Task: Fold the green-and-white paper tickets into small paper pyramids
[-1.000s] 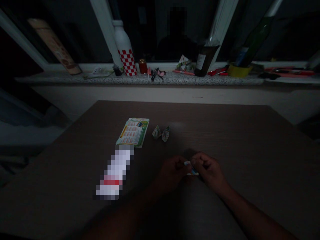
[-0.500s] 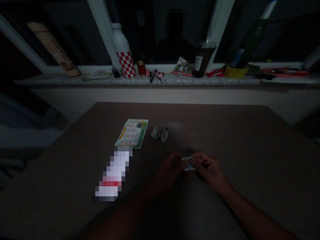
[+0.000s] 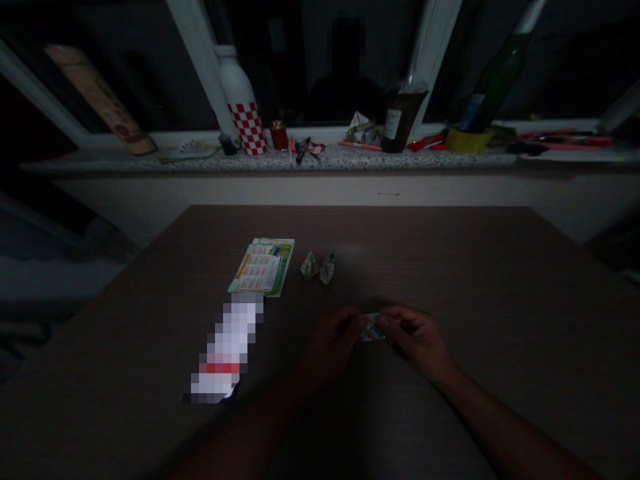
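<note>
In dim light, my left hand (image 3: 333,343) and my right hand (image 3: 415,340) meet over the brown table (image 3: 450,267). Both pinch a small folded piece of printed paper (image 3: 371,329) between their fingertips, just above the tabletop. Two small folded paper figures (image 3: 317,267) stand side by side a little beyond my hands. A stack of printed paper sheets (image 3: 261,266) lies flat to their left.
A blurred white and red oblong object (image 3: 225,353) lies left of my left hand. Behind the table, a stone windowsill (image 3: 280,159) carries a red-checked white bottle (image 3: 240,100), a dark bottle (image 3: 400,117), a green bottle (image 3: 493,80), a yellow tape roll (image 3: 467,140) and small items.
The paper piece has shifted slightly up and left between my fingers and shows a different face. My hands have stayed in nearly the same spot.
</note>
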The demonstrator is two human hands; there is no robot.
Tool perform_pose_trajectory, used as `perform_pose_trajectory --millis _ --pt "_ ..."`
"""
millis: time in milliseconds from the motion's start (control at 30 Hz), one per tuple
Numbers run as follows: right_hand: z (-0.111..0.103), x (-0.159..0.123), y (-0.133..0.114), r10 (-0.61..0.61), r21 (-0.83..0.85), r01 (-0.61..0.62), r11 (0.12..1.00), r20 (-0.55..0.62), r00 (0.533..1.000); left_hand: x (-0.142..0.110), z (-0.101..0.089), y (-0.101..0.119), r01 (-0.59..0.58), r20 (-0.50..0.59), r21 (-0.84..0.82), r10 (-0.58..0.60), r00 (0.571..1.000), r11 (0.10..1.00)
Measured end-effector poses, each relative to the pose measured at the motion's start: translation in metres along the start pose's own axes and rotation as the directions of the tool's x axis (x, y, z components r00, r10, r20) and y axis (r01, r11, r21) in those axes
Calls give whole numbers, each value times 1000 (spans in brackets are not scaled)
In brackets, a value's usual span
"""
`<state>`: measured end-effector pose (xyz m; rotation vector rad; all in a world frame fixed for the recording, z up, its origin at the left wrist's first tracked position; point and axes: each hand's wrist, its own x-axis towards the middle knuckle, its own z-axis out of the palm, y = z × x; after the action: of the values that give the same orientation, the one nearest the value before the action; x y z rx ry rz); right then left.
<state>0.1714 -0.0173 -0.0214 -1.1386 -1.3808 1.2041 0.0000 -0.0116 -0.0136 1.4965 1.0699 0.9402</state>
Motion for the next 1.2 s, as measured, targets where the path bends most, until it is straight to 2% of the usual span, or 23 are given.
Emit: perform_pose_trajectory --millis 200,433,600,867,1033,1200 --pt "-1 -1 1 -49 -96 52 994 37 998 -1 -1 -3 -29 5 -23 29 1000 999" --pt "0 -1 1 -136 -262 187 947 203 970 3 -2 -1 -14 -3 48 14 1000 999" --pt "-1 -1 1 -165 -286 225 931 217 962 3 -1 1 27 -16 47 -26 1000 999" --pt "1 -2 -2 -173 -220 203 954 148 974 2 3 8 76 -37 -32 -77 996 997" --pt "-3 -2 3 -81 -68 81 994 -10 997 4 0 5 95 -82 -117 -105 991 989" --pt "-5 1 8 -45 -32 42 999 -117 992 4 -4 4 53 -112 -111 -66 992 992"
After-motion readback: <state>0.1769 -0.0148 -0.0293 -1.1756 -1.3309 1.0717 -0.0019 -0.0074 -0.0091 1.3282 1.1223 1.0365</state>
